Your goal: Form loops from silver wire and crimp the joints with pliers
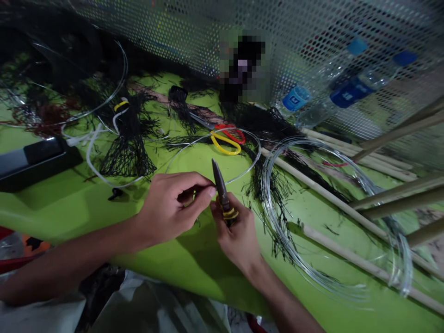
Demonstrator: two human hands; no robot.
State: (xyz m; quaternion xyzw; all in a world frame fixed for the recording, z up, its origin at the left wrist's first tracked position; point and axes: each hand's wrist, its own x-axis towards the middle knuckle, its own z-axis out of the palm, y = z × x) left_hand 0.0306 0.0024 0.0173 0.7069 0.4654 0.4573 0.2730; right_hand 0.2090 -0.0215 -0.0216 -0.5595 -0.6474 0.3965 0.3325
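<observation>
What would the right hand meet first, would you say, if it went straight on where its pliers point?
The right hand, pliers leading, would probably meet the wire loop's far side, near the yellow handle, though depth is unclear.

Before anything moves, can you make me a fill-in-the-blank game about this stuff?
The right hand holds a pair of ____.
The scissors have one red handle and one ____ handle.
Both bottles have ____ caps.
The tabletop is bright ____.

Missing words, in order: pliers, yellow, blue, green.
</observation>
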